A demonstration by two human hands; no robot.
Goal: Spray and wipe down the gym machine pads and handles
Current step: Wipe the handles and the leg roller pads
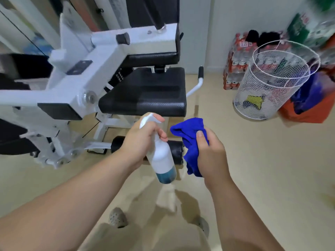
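A white gym machine (76,82) stands ahead on the left, with a black seat pad (145,95), a black back pad (154,57) above it and a black roller pad (175,151) low near the floor. A white side handle with a black grip (200,72) sticks up right of the seat. My left hand (139,140) grips a white spray bottle (162,156) with blue liquid at its bottom, a finger on the trigger. My right hand (210,153) holds a bunched blue cloth (190,134). Both hands hover just in front of the seat, above the roller pad.
A white wire basket (272,84) stands on the floor to the right, with packs of bottled water (235,64) behind it and orange and blue bags (308,105) beside it. My feet in grey shoes (117,217) stand on the beige floor.
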